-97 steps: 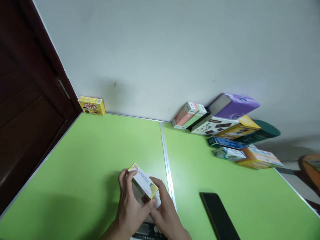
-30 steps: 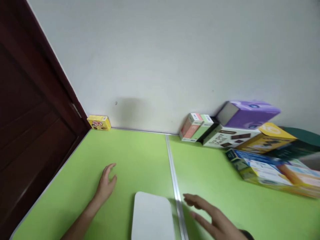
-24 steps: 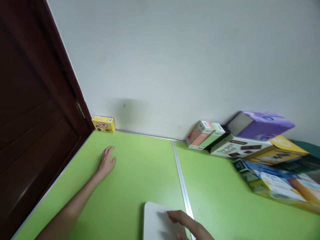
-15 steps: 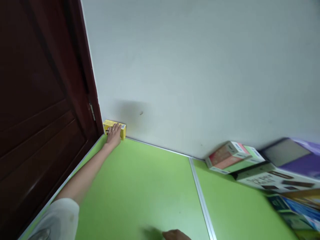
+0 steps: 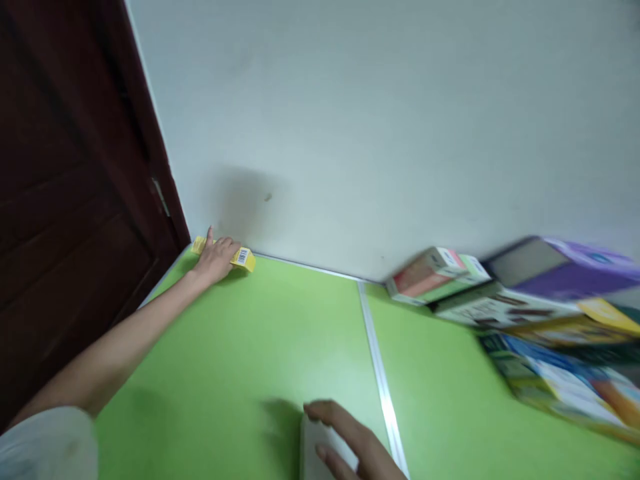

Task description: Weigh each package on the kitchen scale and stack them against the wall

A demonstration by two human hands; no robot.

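Observation:
Far off at the wall corner, my left hand is closed over a small yellow snack box. Its fingers cover the middle of the box, leaving the two ends in sight. A barcode shows on the right end, and the box looks tilted from its earlier upright stance. At the bottom centre my right hand hovers over the white kitchen scale, with thumb and forefinger apart and nothing between them. Only the far part of the scale shows; the hand and the frame edge hide the rest.
Along the wall at the right stand a pink-and-green carton, a white chocolate-print box and a purple pack. Blurred blue and yellow boxes lie before them. A metal strip crosses the green table; a dark door borders it left.
The small white-and-yellow box held earlier is out of both hands. My left hand has reached to the wall, gripped the yellow snack box and tipped it. My right hand has come over the scale.

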